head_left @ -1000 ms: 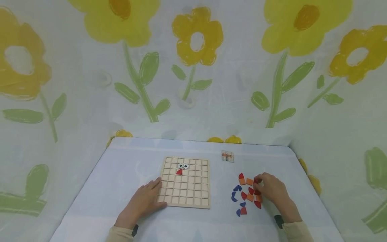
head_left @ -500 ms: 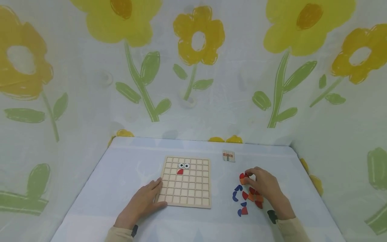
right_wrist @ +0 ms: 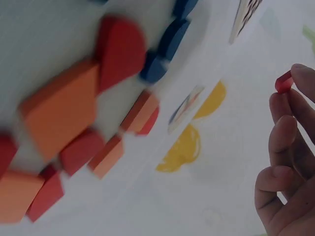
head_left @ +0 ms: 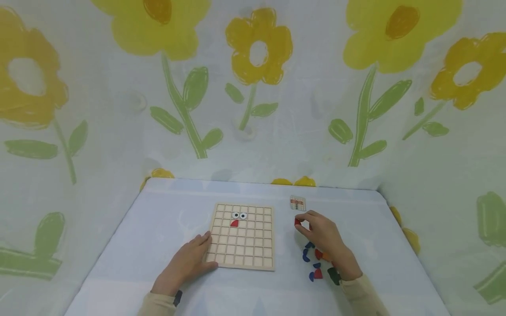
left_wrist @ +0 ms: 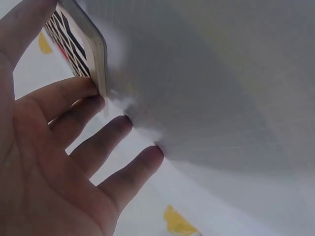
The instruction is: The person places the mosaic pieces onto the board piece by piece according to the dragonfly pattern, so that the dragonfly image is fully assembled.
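My right hand (head_left: 325,233) pinches a red piece (head_left: 297,222) between thumb and fingers, above the table between the board and the loose pieces. The right wrist view shows the same red piece (right_wrist: 284,82) at the fingertips. A wooden grid board (head_left: 249,250) lies flat, with two eye pieces (head_left: 239,216) and a red quarter-circle piece (head_left: 234,224) in its cells. My left hand (head_left: 189,260) rests against the board's left edge, fingers fairly straight. In the left wrist view, that hand (left_wrist: 59,162) touches the board's edge (left_wrist: 100,59) with some fingertips; the others are on the table.
Loose blue pieces (head_left: 306,255), red pieces (head_left: 318,274) and orange pieces (right_wrist: 64,110) lie right of the board, partly hidden by my right arm. A small pattern card (head_left: 298,203) lies farther back. A flowered cloth wall (head_left: 276,145) closes off the table's far side.
My right hand has picked up a red piece from the loose pieces and moved left with it, toward the board. The left hand has stayed at the board's edge.
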Motion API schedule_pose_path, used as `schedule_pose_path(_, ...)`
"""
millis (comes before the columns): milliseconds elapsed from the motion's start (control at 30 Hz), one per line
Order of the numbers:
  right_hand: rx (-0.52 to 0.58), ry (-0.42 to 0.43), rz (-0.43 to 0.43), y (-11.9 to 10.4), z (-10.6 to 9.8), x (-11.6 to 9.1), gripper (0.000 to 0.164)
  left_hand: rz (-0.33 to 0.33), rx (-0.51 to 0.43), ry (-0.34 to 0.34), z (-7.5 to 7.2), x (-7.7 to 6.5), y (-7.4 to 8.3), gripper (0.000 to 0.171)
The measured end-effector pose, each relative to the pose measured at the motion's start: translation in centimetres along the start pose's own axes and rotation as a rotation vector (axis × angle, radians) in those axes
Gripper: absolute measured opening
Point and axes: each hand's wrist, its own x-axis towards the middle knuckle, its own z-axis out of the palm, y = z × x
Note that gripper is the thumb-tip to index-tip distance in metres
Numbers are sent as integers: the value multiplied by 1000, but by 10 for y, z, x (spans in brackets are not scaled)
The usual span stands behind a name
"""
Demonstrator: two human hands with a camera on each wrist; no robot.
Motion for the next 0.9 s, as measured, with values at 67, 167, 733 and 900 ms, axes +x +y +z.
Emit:
schedule_pose_path(67, 9, 33, -45, -7, 6, 4, 28, -2, -8, 4, 0, 0, 0, 88)
schedule_pose_path(167, 24, 57, -99, -16, 13, 8, 26, -14, -16, 3, 1, 0, 0, 88)
schedule_pose_path(733, 85, -25, -210, -66, 40, 42, 28, -34, -34, -15, -1, -1, 4, 88)
schedule_pose_path(900, 84, -39, -254, -77, 50, 57, 27, -38, -25, -19, 1, 1, 4, 89)
